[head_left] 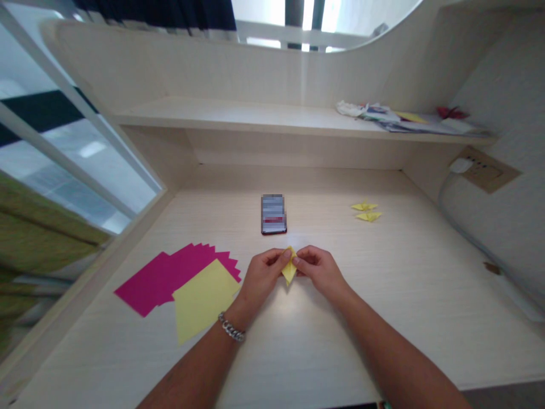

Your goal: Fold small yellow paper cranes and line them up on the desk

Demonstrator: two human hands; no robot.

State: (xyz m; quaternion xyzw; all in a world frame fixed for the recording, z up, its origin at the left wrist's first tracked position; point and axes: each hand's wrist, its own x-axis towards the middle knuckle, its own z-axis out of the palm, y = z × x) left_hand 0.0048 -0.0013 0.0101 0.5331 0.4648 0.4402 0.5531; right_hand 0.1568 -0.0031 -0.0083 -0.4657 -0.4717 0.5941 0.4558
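Between my two hands is a small folded piece of yellow origami paper (289, 274), shaped like a narrow diamond with its lower point toward me. My left hand (268, 271) pinches its left edge, thumb on top. From the other side my right hand (317, 266) grips the right edge with thumb and fingers. The fingers hide part of the folds. A bracelet (231, 328) circles my left wrist. Two finished-looking yellow folded paper figures (368, 216) with pointed ends lie farther back on the right.
Fanned magenta paper sheets (147, 284) lie on the desk at left, with yellow sheets (202, 301) over them. A phone (273, 214) lies beyond my hands. Papers (409, 120) rest on the shelf (238, 118). A cable (462, 227) runs from the wall socket (487, 169) at right.
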